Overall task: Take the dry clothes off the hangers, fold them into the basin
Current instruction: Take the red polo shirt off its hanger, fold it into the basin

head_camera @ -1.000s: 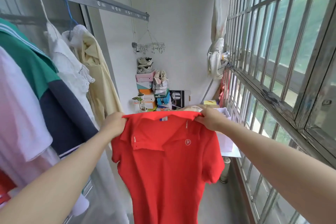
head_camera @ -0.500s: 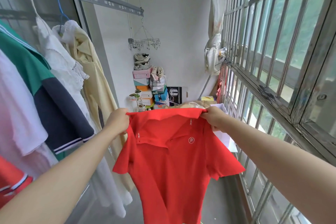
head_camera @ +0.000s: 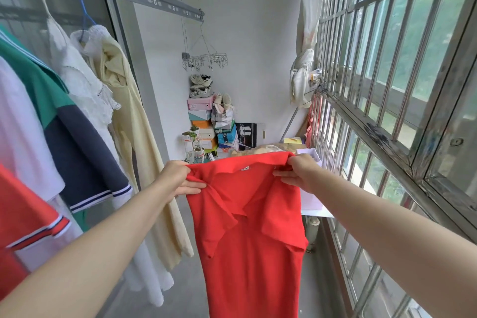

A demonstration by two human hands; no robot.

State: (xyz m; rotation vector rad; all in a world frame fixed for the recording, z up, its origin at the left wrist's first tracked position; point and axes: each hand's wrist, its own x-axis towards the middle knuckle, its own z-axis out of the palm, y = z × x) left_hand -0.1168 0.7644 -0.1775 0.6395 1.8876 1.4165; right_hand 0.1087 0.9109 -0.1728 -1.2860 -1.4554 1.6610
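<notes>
Off its hanger and held in mid-air, the red polo shirt [head_camera: 254, 235] hangs from its shoulders, pinched by the left hand [head_camera: 178, 181] and right hand [head_camera: 300, 171]; it looks light and limp, best gripped at the shoulder seams.

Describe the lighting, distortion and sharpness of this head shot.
Head view: soft daylight comes through the barred window on the right, with no hard shadows or glare. Head view: the wide-angle lens fans the bars out and stretches the forearms toward the corners. Head view: the red shirt, left hand and right hand look sharp, without motion blur.
</notes>
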